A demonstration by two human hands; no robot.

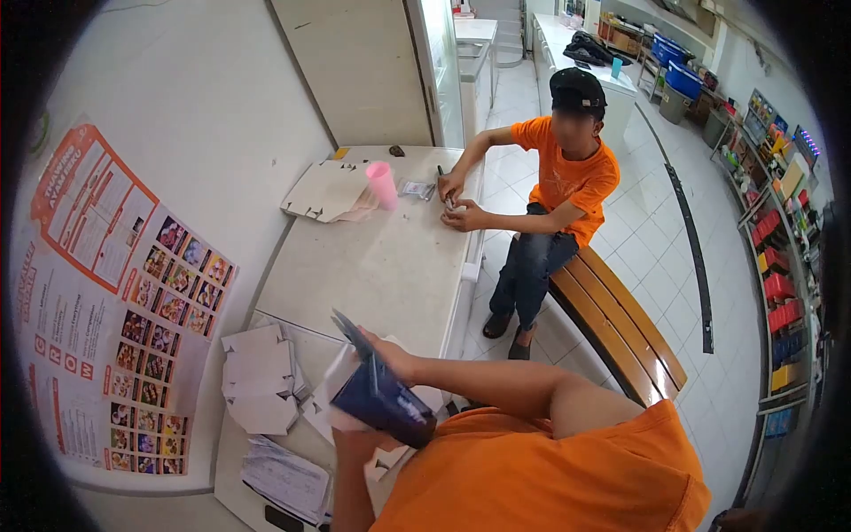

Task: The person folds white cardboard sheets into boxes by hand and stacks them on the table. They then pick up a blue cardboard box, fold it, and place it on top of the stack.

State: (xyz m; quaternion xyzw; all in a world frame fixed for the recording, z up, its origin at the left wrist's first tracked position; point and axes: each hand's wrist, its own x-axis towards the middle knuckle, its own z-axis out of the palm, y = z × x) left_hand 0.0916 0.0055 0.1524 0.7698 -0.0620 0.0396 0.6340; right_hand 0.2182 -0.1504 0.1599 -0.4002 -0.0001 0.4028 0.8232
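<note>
Box (377,396), dark blue, is held between both hands above the table (328,275), near white cartons (257,377). Right hand (396,358) touches its far side, left hand (357,441) its near side; finger positions I cannot tell.

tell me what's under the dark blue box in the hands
White card shows past one edge of the dark blue box; whatever lies directly beneath is covered.
</note>
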